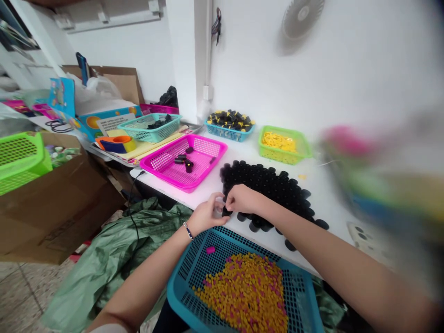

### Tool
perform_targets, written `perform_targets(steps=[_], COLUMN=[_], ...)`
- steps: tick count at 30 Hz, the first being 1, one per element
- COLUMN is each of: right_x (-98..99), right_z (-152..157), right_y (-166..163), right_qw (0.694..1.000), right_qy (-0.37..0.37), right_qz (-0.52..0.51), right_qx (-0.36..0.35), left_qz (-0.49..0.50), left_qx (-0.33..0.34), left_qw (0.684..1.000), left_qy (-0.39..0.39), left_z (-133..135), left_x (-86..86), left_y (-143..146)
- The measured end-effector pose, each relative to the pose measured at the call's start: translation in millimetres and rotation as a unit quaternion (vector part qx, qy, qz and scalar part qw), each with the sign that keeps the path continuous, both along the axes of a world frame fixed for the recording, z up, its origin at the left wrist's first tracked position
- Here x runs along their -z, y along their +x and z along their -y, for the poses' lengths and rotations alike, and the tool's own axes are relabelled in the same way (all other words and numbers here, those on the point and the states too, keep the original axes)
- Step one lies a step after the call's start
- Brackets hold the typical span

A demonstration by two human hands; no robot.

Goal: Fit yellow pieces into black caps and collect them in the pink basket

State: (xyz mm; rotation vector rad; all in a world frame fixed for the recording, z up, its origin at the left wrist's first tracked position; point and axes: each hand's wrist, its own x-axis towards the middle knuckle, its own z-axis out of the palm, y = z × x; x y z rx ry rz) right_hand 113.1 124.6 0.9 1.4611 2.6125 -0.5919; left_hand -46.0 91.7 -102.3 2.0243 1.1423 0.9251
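Black cylinder (227,211) sits pinched in the right hand (243,199) at the rim of the packed black cluster (267,189) on the white tabletop (333,208), left hand (208,213) curled narrow just beside; the piece needs a place against the cluster.

I'm working in a small workshop: a long white table (333,217) set with plastic mesh baskets (208,141) and rows of small black parts (267,194), cardboard boxes (52,208) piled beside it, a fan (301,21) fixed to the bare white wall, and a tiled floor (24,296) below
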Motion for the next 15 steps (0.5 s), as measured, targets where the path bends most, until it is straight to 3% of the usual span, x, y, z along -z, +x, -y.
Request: perform_targets(steps=[8,15], right_x=[-11.6,-6.9], right_z=[-8,-26], right_y=[-30,-45], right_qw=[0.995,0.983], right_qy=[-0.007,-0.099], right_qz=[0.1,0.153], right_qx=[0.02,0.012], left_qz=[0.003,0.048], left_qx=[-0.017,-0.036], left_qw=[1.0,0.998], left_qy=[0.002,-0.009], left_z=[-1,-1], left_x=[1.3,6.8], left_y=[1,2])
